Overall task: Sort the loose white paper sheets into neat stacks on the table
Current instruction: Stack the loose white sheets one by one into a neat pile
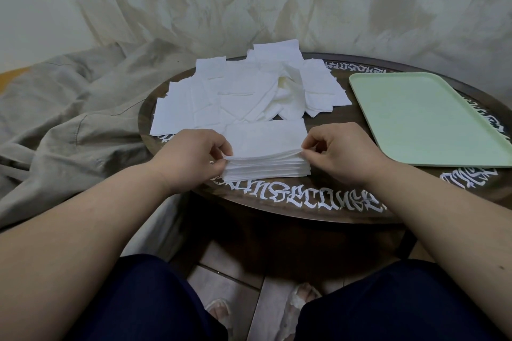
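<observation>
The stack (266, 152) sits at the near edge of the table (304, 202), long side running left to right. The left hand (194, 152) and right hand (338, 149) pinch its top sheets at opposite ends, while the loose sheets (243, 91) lie just behind it

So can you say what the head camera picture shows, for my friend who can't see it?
Two hands, left hand and right hand, pinch the ends of a neat white paper stack on a round dark table. Behind lies a messy pile of loose sheets; a green tray sits to the right.
</observation>
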Available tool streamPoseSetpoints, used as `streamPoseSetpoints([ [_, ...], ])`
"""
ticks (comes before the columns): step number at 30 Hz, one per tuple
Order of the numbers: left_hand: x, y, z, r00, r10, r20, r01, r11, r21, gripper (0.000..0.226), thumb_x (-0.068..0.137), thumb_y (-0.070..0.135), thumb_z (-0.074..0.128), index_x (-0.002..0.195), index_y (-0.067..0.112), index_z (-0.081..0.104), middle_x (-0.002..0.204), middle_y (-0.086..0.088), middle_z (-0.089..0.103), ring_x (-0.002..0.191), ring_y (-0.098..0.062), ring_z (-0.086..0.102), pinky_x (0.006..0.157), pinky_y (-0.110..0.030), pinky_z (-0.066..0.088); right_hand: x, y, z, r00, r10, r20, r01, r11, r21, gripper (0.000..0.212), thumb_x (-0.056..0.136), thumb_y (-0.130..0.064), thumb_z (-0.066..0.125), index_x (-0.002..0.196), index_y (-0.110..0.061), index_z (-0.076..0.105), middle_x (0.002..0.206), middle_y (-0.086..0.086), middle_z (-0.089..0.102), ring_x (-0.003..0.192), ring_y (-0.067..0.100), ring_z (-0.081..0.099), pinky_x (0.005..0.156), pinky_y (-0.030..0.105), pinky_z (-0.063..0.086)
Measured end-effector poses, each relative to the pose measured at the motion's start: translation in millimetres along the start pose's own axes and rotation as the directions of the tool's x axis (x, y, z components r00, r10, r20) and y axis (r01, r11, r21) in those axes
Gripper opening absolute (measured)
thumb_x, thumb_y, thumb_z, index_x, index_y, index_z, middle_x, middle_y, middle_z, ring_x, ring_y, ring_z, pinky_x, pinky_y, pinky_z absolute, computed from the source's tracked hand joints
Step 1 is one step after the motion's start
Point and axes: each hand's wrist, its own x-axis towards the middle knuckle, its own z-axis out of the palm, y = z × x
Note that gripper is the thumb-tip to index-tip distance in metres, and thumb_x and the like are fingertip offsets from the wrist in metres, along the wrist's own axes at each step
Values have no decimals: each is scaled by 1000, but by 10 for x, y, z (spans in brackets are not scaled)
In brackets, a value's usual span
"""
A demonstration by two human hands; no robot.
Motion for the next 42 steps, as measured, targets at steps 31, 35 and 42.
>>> streamPoseSetpoints([
  [31, 8, 63, 3, 983, -95, -159, 69, 984, -163, 9, 89, 19, 63, 82, 24, 65, 74, 13, 70, 72, -1, 65, 70, -4, 40, 38, -7, 60, 1000, -12, -23, 9, 990, -141, 25, 84, -37, 66, 102, -20, 65, 95, -5, 59, 78, 12, 50, 75, 30, 43],
  [35, 18, 88, 20, 985, -85, -151, 66, 990, -122, 7, 85, 17, 65, 84, 24, 64, 74, 12, 67, 75, -5, 65, 75, -20, 47, 37, 15, 62, 998, 4, -66, -12, 992, -128, 18, 86, -21, 62, 103, -17, 67, 101, -1, 63, 86, 20, 58, 78, 33, 46],
  [42, 51, 96, 33, 987, -7, -158, 5, 1000, -12, 19, 78, 16, 73, 90, 22, 61, 83, 7, 55, 69, -2, 55, 73, -29, 45, 32, -7, 36, 976, 169, -135, -169, 986, 7, 13, 84, -26, 64, 95, -23, 60, 69, -12, 57, 77, 19, 58, 73, 33, 47],
])
